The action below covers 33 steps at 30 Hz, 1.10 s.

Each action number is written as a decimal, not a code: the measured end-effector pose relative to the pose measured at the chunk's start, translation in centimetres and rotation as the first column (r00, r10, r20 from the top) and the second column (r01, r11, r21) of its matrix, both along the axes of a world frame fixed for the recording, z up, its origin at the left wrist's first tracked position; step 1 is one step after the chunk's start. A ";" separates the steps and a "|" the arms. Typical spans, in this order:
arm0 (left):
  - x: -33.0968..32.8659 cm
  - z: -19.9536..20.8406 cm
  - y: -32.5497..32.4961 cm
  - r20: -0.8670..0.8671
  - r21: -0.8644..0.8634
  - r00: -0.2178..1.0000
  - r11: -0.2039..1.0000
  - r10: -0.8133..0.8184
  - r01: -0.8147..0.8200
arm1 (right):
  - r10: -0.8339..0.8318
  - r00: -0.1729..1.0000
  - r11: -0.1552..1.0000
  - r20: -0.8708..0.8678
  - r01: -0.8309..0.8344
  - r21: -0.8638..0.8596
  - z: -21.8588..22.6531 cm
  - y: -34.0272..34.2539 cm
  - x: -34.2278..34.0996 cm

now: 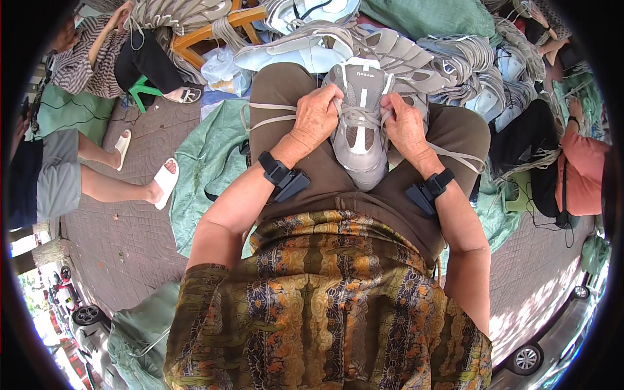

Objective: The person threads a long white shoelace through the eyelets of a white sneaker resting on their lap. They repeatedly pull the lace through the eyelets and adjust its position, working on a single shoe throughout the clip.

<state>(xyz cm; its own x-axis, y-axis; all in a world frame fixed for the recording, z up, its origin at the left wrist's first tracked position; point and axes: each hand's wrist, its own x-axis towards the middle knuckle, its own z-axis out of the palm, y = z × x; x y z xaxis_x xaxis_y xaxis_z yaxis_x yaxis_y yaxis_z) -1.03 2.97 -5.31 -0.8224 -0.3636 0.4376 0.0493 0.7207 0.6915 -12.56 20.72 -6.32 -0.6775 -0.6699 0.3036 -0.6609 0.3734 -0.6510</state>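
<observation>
A grey sneaker (361,153) rests between my thighs, its toe toward my body and its tongue pointing away. On its left side my left hand (317,112) is closed in a pinch on a shoelace (276,106), whose loose part trails left over my knee. My right hand (404,121) pinches the lace on the shoe's other side, and that end (458,156) hangs in a loop over my right thigh. The laces cross over the shoe's upper between both hands. Each wrist wears a black strap with a small black box.
Heaped beyond my knees are grey shoe uppers (396,55) with pale blue linings, by a wooden frame (218,32). Green woven sacking (201,169) spreads beside my legs. People sit close on the left and right, one wearing white sandals (167,184). Parked vehicles stand behind.
</observation>
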 end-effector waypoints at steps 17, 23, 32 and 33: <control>-0.9 0.0 -3.3 0.272 -0.473 0.925 0.800 -0.266 0.369 | 0.390 0.815 0.895 -0.428 -0.227 0.385 1.6 -0.1 -2.1; -2.1 1.1 -2.0 0.415 -0.469 0.858 0.738 -0.302 0.486 | 0.575 0.638 0.805 -0.513 -0.329 0.493 2.0 -1.5 -1.8; -3.2 2.6 -1.9 0.507 -0.343 0.828 0.826 -0.237 0.447 | 0.630 0.666 0.752 -0.398 -0.398 0.525 2.9 -3.2 -3.0; -3.1 3.2 -1.9 0.512 -0.317 0.813 0.818 -0.278 0.480 | 0.642 0.669 0.734 -0.375 -0.394 0.553 3.2 -3.0 -3.1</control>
